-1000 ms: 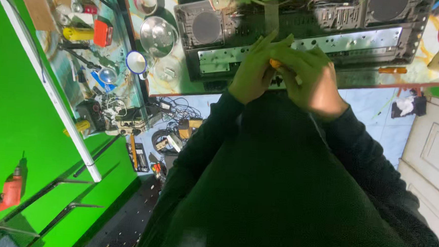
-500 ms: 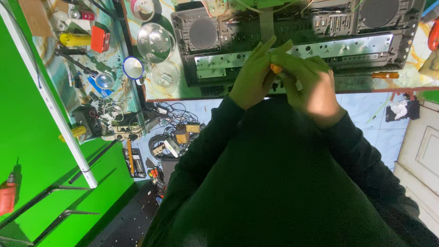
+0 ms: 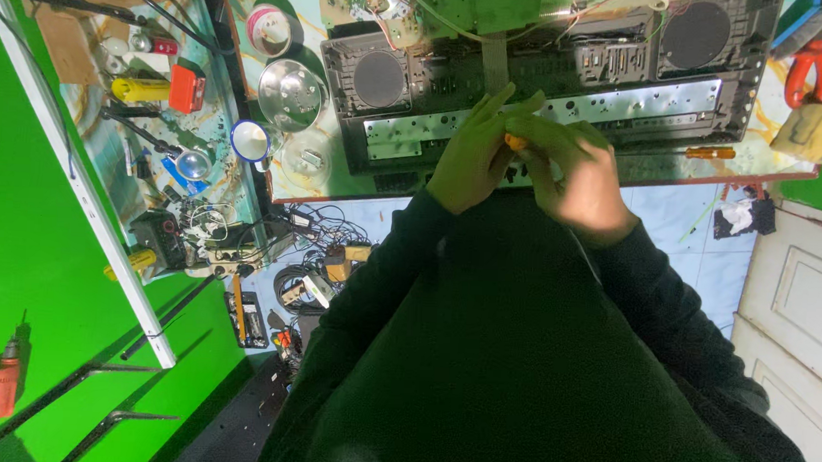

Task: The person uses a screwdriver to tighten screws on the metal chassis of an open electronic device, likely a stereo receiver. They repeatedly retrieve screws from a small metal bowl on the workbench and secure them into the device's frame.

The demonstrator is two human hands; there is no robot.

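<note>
Meeting at the near edge of the table (image 3: pixel 339 186), left hand (image 3: pixel 474 155) with fingers fanned flat, grip released, touching the orange screwdriver handle (image 3: pixel 515 141); right hand (image 3: pixel 575 178) curled, grip clenched round that smooth handle. Just beyond, boxy black plastic stereo chassis (image 3: pixel 547 75), bright perforated metal strip (image 3: pixel 564 113), round speaker grilles.

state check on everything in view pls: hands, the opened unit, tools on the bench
left hand: fingers extended, touching a small orange tool
right hand: curled around the same orange tool
orange tool: held between both hands, mostly hidden
audio unit: lying open, speakers and metal chassis exposed
circuit board: bare, wired to the unit
spare screwdriver: lying loose on bench
tape roll: lying flat
</note>
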